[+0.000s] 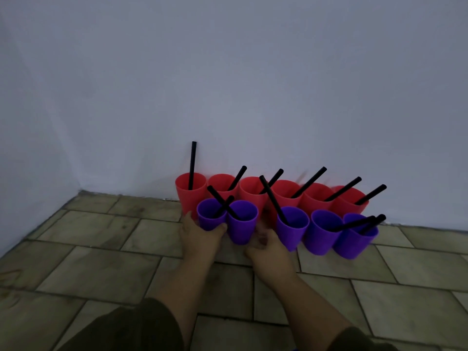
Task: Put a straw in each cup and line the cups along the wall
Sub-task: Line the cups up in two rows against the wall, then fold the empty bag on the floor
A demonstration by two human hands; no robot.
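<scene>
Wall across upper frame; tiled floor across lower frame.

Six red cups in a row at wall base, centre right, packed side by side. Five purple cups in a second row just in front, not at the wall.

Left hand on leftmost purple cup, fingers and thumb wrapped round its lower wall. Right hand low between second and third purple cups; fingers blurred, grip or mere contact impossible to tell.

One black straw per cup, all leaning, several crossing.

Judged light, stiff, smooth plastic, empty and easily tipped. Recommended hold: low round the cup wall, clear of rim and straw.
</scene>
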